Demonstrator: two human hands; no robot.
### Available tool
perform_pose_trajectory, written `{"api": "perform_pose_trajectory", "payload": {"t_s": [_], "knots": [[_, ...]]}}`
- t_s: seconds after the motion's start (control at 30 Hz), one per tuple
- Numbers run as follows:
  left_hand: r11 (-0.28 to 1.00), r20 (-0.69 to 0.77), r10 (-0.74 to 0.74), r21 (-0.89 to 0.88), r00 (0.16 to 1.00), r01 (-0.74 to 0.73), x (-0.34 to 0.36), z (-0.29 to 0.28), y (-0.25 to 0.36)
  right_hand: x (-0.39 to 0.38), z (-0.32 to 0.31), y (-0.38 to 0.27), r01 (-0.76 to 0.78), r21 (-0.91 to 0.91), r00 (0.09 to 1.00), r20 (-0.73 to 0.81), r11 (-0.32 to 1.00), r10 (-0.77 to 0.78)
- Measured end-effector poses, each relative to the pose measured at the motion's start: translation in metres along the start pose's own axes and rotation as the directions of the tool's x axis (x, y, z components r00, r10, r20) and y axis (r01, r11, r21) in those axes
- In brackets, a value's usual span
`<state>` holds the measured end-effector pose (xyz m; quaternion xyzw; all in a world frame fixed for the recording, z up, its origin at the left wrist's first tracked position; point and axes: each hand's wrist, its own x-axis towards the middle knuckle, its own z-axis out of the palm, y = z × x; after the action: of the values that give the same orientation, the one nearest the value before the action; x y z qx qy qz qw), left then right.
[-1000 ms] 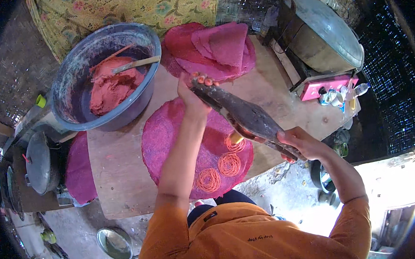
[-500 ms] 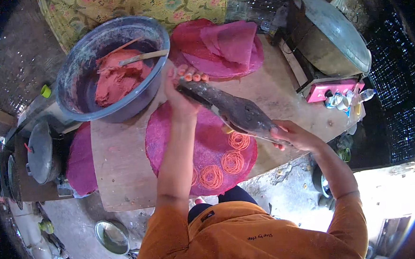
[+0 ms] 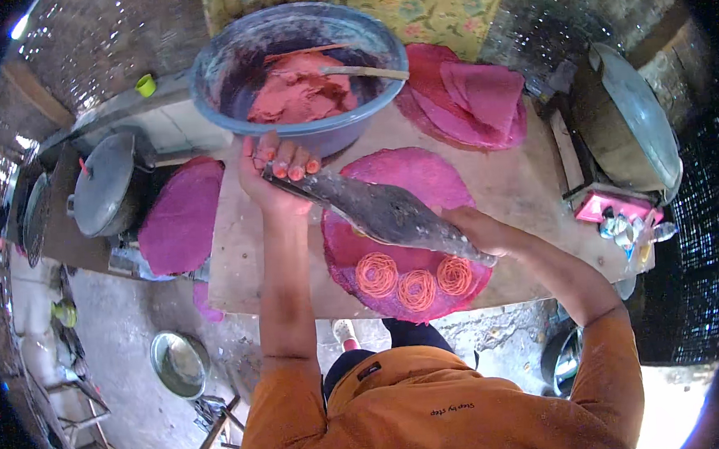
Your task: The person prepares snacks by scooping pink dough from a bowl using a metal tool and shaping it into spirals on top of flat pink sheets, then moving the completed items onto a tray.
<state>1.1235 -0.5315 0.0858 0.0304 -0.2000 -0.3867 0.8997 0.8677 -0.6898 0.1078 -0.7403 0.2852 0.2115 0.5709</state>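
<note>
Both my hands carry a long dark hand press [image 3: 392,213] with a broad middle and narrow ends, slanting down to the right. My left hand [image 3: 277,178] is closed round its far left end, fingers curled over the top. At the lower right end, my right hand [image 3: 483,232] grips it too, its fingers partly hidden. Beneath the press lies a round magenta mat [image 3: 409,168] on the table. Three orange-pink coils of thin strands, a left one [image 3: 376,274], a middle one [image 3: 417,290] and a right one [image 3: 455,275], rest along its near edge. The press hides the mat's middle.
A large blue-grey basin [image 3: 304,129] stands behind my left hand, with pink dough [image 3: 302,92] and a wooden stick [image 3: 375,72] in it. More magenta mats [image 3: 476,106] lie at the back right. Lidded pots stand left [image 3: 108,186] and right [image 3: 637,117] of the wooden table [image 3: 250,256].
The view has turned, so the table sits further right. The press and my left hand have shifted left, from beside the basin to its near side. Both hands keep their hold.
</note>
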Motion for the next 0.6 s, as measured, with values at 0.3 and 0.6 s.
{"api": "perform_pose_trajectory", "payload": {"t_s": [0.3,0.6], "knots": [[0.989,-0.317,0.131,-0.028,0.940,-0.147,-0.015,-0.063,0.011,0.021,-0.001,-0.033,-0.026,-0.149,0.996,0.076,0.989,0.038],[0.976,-0.273,0.179,-0.068,0.945,-0.205,-0.017,-0.027,0.043,0.006,0.011,-0.073,0.043,-0.224,0.999,-0.002,0.974,-0.045]]}}
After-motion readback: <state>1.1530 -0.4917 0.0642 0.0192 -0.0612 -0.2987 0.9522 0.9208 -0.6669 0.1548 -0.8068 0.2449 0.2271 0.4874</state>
